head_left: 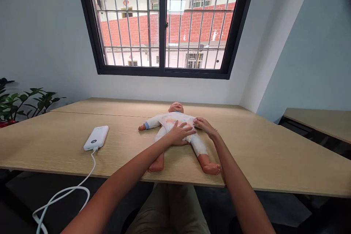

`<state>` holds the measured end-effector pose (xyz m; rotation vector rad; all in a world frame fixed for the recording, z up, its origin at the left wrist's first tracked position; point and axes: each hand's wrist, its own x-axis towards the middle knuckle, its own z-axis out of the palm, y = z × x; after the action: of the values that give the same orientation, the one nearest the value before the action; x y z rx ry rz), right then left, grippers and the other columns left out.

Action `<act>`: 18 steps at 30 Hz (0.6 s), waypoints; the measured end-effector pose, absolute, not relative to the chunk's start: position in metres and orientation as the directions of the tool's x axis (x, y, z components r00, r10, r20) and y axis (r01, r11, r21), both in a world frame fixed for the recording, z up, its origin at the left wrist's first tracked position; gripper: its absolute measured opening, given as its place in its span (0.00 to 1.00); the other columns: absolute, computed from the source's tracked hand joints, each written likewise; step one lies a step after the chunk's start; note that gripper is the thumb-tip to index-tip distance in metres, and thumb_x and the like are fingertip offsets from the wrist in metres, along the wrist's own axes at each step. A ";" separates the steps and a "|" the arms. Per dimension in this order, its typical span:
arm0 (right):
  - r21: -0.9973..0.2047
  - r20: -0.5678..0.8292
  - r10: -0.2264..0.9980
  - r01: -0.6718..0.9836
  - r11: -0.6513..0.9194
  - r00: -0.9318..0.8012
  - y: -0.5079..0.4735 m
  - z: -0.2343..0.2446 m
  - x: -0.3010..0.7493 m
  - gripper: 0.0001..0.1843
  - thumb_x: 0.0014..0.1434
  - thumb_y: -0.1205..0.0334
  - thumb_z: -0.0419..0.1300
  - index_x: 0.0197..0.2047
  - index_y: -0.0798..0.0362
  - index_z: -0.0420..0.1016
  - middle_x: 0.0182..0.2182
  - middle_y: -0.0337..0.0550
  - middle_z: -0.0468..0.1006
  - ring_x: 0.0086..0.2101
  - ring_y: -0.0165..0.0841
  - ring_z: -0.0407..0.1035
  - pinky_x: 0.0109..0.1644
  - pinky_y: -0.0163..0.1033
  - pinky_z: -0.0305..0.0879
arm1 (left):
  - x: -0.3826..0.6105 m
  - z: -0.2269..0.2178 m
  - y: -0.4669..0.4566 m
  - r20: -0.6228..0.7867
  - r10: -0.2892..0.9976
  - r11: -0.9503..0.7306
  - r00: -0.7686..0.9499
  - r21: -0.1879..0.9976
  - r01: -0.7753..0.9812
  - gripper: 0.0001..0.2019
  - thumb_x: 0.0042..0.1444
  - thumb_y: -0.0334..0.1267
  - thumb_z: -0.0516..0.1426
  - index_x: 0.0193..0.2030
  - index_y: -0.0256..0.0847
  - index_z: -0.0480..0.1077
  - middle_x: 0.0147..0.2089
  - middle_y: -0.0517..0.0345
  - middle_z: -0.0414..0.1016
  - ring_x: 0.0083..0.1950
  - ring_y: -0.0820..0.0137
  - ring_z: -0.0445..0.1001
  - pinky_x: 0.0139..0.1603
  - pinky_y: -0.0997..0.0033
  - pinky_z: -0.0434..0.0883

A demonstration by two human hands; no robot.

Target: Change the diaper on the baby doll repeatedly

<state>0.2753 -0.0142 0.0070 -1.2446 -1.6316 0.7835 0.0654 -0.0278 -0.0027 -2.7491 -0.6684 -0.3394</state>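
at the far left, a leafy dark-green plant [41, 98] stands beside the pale wood-grained surface [123, 153]. next comes a looped white cable [89, 175], which hangs over the near edge and runs up to a white rectangular device with rounded corners and a dark round mark [96, 137], lying flat.

near the middle, a baby doll in white printed clothing with blue trim [168, 119] lies on its back on the surface, its head toward the black-framed barred window [161, 70] and its bare feet toward the near edge. one doll arm stretches out to the left. the person's left hand [180, 132] lies across the doll's middle, its fingers spread and its thumb well apart from them, resting on the clothing rather than closed round it.

just to the right, the person's right hand [205, 125] is at the doll's side, fingers loosely bent with their tips at the clothing; whether it pinches the cloth cannot be told. the doll's foot on that side lies just beside the right forearm. at the far right is another pale wood tabletop [320, 120].
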 end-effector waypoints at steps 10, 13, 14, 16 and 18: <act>-0.626 0.214 0.973 0.753 0.205 -0.087 0.012 0.022 0.241 0.10 0.51 0.60 0.53 0.27 0.53 0.73 0.43 0.50 0.76 0.52 0.43 0.62 0.57 0.44 0.60 | 0.062 -0.007 -0.029 0.327 0.414 -0.847 0.850 -0.204 0.491 0.30 0.61 0.42 0.54 0.70 0.50 0.56 0.71 0.53 0.58 0.72 0.42 0.47 0.64 0.31 0.54; -0.704 0.222 0.963 0.658 0.268 -0.155 0.014 0.007 0.243 0.13 0.53 0.58 0.50 0.30 0.53 0.75 0.45 0.49 0.75 0.49 0.41 0.65 0.55 0.44 0.63 | 0.063 -0.009 -0.028 0.322 0.420 -0.840 0.848 -0.215 0.498 0.31 0.59 0.42 0.54 0.70 0.49 0.56 0.71 0.54 0.59 0.72 0.45 0.49 0.64 0.35 0.56; -0.745 0.234 0.959 0.605 0.282 -0.158 0.014 0.002 0.244 0.14 0.54 0.58 0.50 0.31 0.52 0.75 0.45 0.49 0.76 0.48 0.40 0.66 0.55 0.44 0.63 | 0.064 -0.010 -0.027 0.318 0.422 -0.839 0.849 -0.218 0.499 0.30 0.59 0.42 0.54 0.69 0.49 0.57 0.71 0.54 0.60 0.72 0.46 0.49 0.64 0.37 0.56; -0.816 0.264 0.957 0.502 0.287 -0.118 0.014 -0.007 0.243 0.15 0.55 0.56 0.50 0.35 0.51 0.77 0.46 0.47 0.76 0.50 0.40 0.66 0.57 0.43 0.62 | 0.064 -0.010 -0.028 0.311 0.423 -0.840 0.851 -0.217 0.497 0.30 0.59 0.42 0.54 0.69 0.49 0.57 0.70 0.54 0.60 0.72 0.48 0.50 0.65 0.40 0.57; -0.848 0.298 0.952 0.438 0.300 -0.073 0.013 -0.011 0.241 0.16 0.56 0.55 0.50 0.39 0.49 0.77 0.44 0.46 0.78 0.51 0.39 0.66 0.57 0.43 0.63 | 0.064 -0.008 -0.029 0.301 0.424 -0.848 0.854 -0.200 0.492 0.29 0.59 0.43 0.54 0.68 0.48 0.58 0.71 0.51 0.59 0.72 0.49 0.50 0.65 0.41 0.57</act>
<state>0.2408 0.0134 -0.0107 -1.2800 -1.6689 0.7176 0.0639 -0.0291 -0.0078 -2.7596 -0.6955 -0.3586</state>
